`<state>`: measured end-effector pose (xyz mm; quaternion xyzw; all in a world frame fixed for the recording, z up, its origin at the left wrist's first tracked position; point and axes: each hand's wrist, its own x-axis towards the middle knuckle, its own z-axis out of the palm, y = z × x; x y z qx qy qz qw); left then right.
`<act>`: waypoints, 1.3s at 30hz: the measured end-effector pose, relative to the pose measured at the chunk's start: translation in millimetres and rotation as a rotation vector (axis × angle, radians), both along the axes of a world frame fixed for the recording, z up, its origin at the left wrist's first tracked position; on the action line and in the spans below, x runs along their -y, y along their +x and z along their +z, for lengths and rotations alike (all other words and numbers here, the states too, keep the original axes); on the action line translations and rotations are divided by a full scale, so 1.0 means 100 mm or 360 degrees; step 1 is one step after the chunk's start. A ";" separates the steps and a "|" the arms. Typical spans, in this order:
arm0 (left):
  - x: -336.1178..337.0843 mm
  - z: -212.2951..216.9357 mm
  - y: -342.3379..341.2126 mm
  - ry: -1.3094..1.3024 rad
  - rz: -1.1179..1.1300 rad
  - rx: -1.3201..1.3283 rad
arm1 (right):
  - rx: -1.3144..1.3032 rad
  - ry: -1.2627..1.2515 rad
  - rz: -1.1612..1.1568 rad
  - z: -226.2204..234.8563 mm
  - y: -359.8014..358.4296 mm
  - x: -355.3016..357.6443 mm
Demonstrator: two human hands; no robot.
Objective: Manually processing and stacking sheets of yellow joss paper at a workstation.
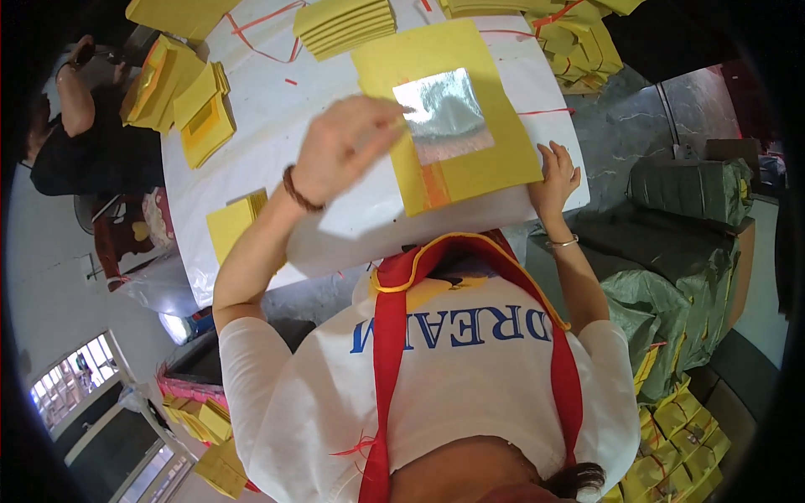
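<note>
A stack of yellow paper sheets (505,138) lies on the white-covered table in front of me, with a shiny silver foil square (449,101) on top. An orange-red patch (434,184) marks the yellow paper below the foil. My left hand (348,142), slightly blurred, is over the foil's left edge, its thumb and fingers drawn together in a pinch; whatever is between them is too small to make out. Beside the stack's lower right corner rests my right hand (555,178), fingers loosely bent and apart, holding nothing visible.
Yellow bundles lie on the table (277,142): a fanned pile (344,25) at the back, folded packs (201,117) at left, a small stack (235,225) near left. Red strips (289,50) are scattered about. Green-wrapped bales (671,251) stand at right. Another person (92,134) is at far left.
</note>
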<state>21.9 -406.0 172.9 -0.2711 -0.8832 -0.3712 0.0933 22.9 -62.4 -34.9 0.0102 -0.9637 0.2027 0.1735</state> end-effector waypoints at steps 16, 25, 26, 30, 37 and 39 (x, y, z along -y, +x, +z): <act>-0.33 -0.14 0.68 -0.0301 0.0042 0.0005 | 0.0469 -0.1457 0.1529 1.48 -0.21 0.28; -0.30 -0.11 0.62 -0.0181 0.0027 0.0089 | 0.0478 -0.0972 0.1576 1.54 -0.18 0.37; -0.29 -0.12 0.60 -0.0163 -0.0005 0.0089 | 0.0479 -0.0974 0.1573 1.53 -0.18 0.37; -0.28 -0.15 0.61 -0.0195 0.0087 0.0109 | 0.0607 -0.1313 0.1520 1.54 -0.17 0.39; -0.33 -0.19 0.68 -0.0229 0.0106 -0.0134 | 0.0524 -0.1157 0.1557 1.53 -0.26 0.36; -0.34 -0.21 0.70 -0.0276 0.0059 -0.0216 | 0.0517 -0.1122 0.1579 1.50 -0.27 0.36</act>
